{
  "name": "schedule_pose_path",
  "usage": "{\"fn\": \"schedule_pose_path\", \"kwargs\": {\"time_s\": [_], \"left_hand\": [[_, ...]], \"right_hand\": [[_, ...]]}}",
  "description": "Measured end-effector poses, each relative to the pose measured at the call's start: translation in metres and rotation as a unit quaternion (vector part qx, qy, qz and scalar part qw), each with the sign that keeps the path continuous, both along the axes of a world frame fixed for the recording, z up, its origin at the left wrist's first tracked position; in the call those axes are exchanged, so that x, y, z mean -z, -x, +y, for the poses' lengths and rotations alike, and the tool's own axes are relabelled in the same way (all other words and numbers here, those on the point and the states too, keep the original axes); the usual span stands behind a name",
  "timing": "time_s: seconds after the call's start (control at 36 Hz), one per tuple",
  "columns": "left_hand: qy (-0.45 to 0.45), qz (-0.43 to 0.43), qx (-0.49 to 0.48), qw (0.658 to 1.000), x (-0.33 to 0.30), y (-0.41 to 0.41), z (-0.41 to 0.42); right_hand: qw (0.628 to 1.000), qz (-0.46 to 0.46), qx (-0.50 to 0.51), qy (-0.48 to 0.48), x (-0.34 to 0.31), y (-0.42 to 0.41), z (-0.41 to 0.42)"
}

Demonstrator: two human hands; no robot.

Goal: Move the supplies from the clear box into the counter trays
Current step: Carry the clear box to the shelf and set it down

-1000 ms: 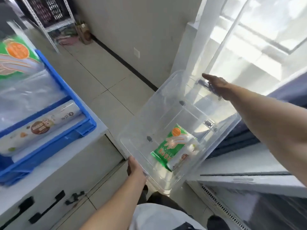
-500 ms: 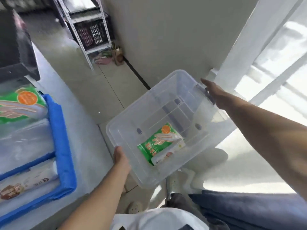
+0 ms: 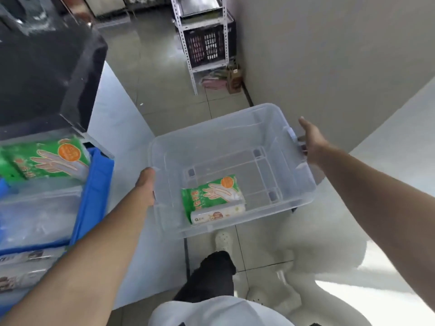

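Note:
I carry the clear box (image 3: 277,128) in the air with both hands. My left hand (image 3: 146,187) grips its left rim and my right hand (image 3: 310,142) grips the handle on its right end. Inside lie a green glove packet (image 3: 209,194) and a white roll (image 3: 217,214) against the near wall. On the counter to the left stands a blue tray (image 3: 94,196) with another green glove packet (image 3: 47,158), clear bags (image 3: 37,212) and white rolls (image 3: 21,269) in it.
A grey counter top (image 3: 117,128) runs along the left, with a black appliance (image 3: 47,67) at its far end. A white metal rack with a black crate (image 3: 207,45) stands by the far wall. My legs and white shoe (image 3: 222,240) are below the box.
The box has swung left and levelled out, coming nearer the counter and the blue tray. Both hands keep their hold. My view has turned from the window toward the floor and rack.

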State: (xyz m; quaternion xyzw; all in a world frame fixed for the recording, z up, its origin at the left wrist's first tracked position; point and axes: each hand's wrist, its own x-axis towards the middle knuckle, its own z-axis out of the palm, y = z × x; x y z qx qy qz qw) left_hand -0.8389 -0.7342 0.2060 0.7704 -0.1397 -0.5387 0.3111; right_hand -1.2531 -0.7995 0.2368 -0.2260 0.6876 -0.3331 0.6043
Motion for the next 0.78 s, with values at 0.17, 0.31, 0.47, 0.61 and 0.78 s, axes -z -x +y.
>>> {"fn": "schedule_pose_path", "kwargs": {"time_s": [0.17, 0.31, 0.47, 0.61, 0.78], "left_hand": [[-0.028, -0.020, -0.002, 0.999, 0.015, -0.006, -0.089], [-0.071, 0.001, -0.008, 0.997, 0.031, -0.011, -0.175], [-0.091, 0.000, 0.019, 0.996, 0.028, -0.027, -0.281], [-0.086, -0.002, 0.032, 0.996, 0.018, -0.036, -0.369], [-0.073, -0.022, 0.002, 0.997, 0.030, -0.055, -0.479]], "right_hand": [[0.998, 0.016, -0.019, -0.059, 0.037, 0.001, -0.091], [0.992, 0.053, -0.037, -0.106, 0.055, 0.009, -0.169], [0.992, 0.067, -0.022, -0.105, 0.052, 0.014, -0.255], [0.994, 0.041, -0.002, -0.098, 0.047, 0.012, -0.324], [0.993, 0.022, -0.024, -0.114, 0.064, 0.006, -0.434]]}}
